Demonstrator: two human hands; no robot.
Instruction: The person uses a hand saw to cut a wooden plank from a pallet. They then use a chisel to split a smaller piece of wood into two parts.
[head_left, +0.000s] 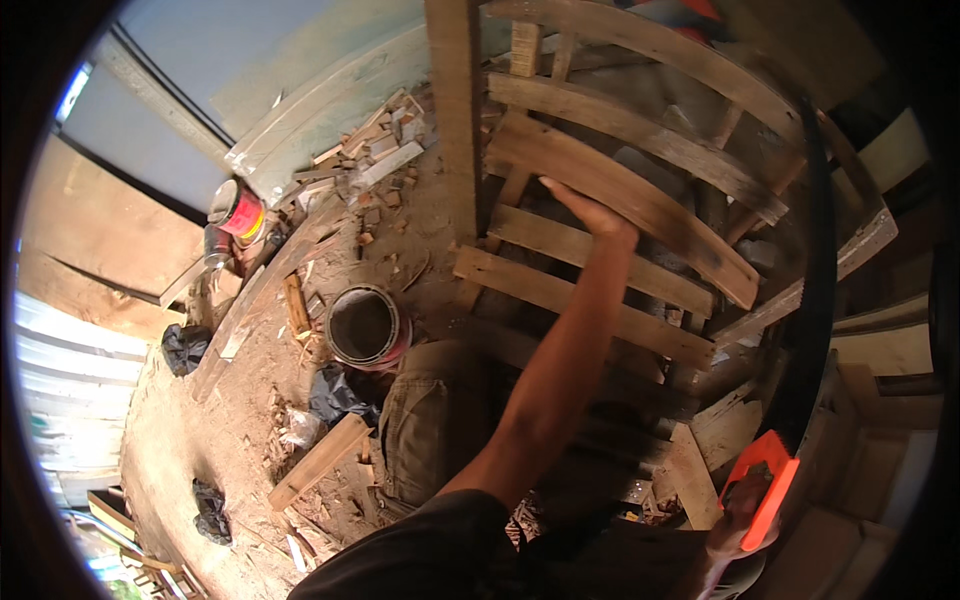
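left hand [598,213] against wooden plank [645,197], right hand [742,512] gripping orange-handled saw [822,280]

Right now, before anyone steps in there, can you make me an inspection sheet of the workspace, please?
Surface: brown dirt floor, littered.
Job's things: slatted wooden piece; orange-handled saw with a dark blade.
Clutter: wood scraps, black plastic bag, open bucket.
Hands: left hand against the lower edge of a wide plank; right hand grips the saw's handle.
Cables: none clearly seen.
Surroundings: pale wall panels; corrugated sheet at left.
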